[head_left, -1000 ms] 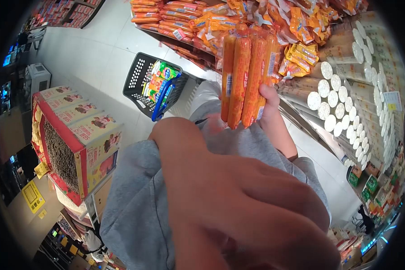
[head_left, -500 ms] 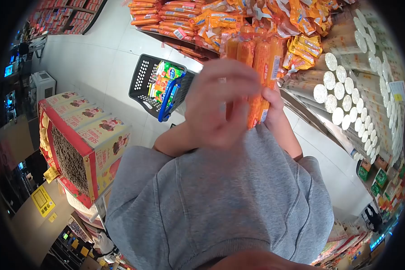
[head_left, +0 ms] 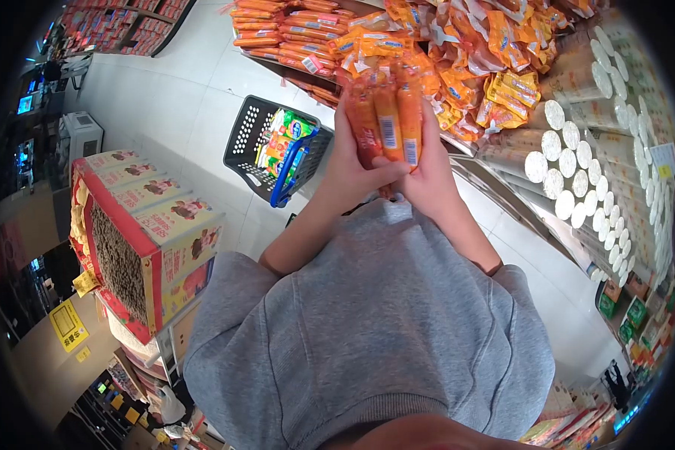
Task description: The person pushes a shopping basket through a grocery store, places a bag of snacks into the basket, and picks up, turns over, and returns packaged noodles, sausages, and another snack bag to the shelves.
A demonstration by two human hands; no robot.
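Several packaged sausages (head_left: 387, 120) in orange wrappers stand side by side as a bundle, with white barcode labels facing me. My left hand (head_left: 352, 166) wraps the bundle's left side, its thumb reaching across the lower ends. On the other side my right hand (head_left: 433, 171) is closed around the bundle, and the two thumbs meet near the bottom. Most fingers are hidden behind the wrappers. Just beyond the bundle lies a heap of orange sausage packs (head_left: 457, 41), with neater stacked packs (head_left: 307, 37) to its left.
On the floor at left stands a black shopping basket (head_left: 240, 139) with a blue handle and colourful packages inside. A red-edged display box (head_left: 154, 289) stands nearer on the left. Round-ended rolls (head_left: 553, 184) fill the shelf at right. Pale tiled floor (head_left: 195, 97) lies around the basket.
My left hand, blurred and raised before the bundle earlier, now holds its left side. The bundle and my right hand have shifted left, and the sausages spread wider.
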